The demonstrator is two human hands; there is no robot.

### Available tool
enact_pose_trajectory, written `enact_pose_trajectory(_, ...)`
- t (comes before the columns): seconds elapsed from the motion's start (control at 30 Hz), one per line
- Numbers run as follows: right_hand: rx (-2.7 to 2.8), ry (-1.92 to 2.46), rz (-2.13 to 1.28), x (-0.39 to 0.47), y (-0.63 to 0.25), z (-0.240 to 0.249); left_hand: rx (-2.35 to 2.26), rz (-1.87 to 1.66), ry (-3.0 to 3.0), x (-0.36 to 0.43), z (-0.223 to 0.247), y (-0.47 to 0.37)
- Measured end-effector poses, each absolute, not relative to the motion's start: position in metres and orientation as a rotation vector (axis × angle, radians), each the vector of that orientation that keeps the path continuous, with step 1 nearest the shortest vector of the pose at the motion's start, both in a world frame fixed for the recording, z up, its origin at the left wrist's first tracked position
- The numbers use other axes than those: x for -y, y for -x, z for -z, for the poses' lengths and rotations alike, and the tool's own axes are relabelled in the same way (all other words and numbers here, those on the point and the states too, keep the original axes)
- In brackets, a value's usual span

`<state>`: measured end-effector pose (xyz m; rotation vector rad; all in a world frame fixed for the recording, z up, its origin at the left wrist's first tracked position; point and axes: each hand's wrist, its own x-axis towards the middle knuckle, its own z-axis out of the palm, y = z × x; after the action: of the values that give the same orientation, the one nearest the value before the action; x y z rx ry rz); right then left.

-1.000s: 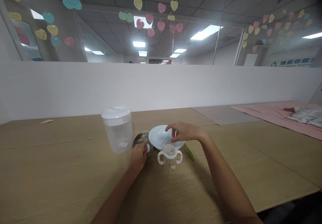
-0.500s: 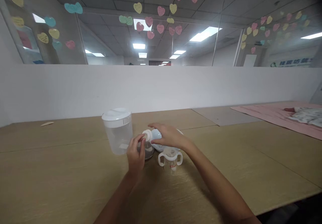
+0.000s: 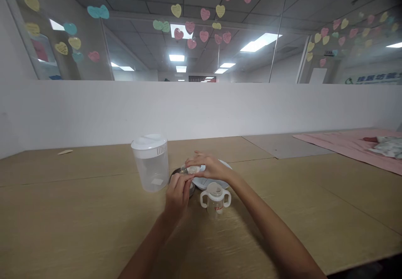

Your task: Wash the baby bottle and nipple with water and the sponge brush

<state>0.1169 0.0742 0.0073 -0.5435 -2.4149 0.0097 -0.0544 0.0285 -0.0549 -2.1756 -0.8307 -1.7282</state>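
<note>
Right hand (image 3: 211, 167) around edge of white piece (image 3: 194, 169)

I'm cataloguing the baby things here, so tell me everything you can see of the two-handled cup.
The two-handled cup stands upright on the table, nearer the camera than the plate. Its clear body looks plastic, with red lettering; a white collar carries both looped handles. Neither hand touches it.

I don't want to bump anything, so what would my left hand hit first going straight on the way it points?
Your left hand would most likely meet the small white round piece at your right hand first, just past the left fingertips; whether they touch isn't clear.
</note>
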Motion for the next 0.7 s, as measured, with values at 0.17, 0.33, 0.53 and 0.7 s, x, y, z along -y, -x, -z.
enact_pose_trajectory(0.17,2.436,0.619,0.057,-0.07,-0.116,-0.012,0.947,1.699,2.174,-0.027,0.055,0.052)
enact_pose_trajectory(0.33,2.238,1.003,-0.052,-0.062,-0.14,-0.03,0.801,1.553,2.216,-0.026,0.064,0.048)
enact_pose_trajectory(0.53,2.334,1.197,-0.439,-0.037,-0.163,-0.054,1.082,1.524,2.633,-0.013,0.092,0.025)
enact_pose_trajectory(0.7,2.462,1.039,-0.554,-0.022,-0.151,-0.058,1.375,1.855,2.814,-0.013,0.112,0.013)
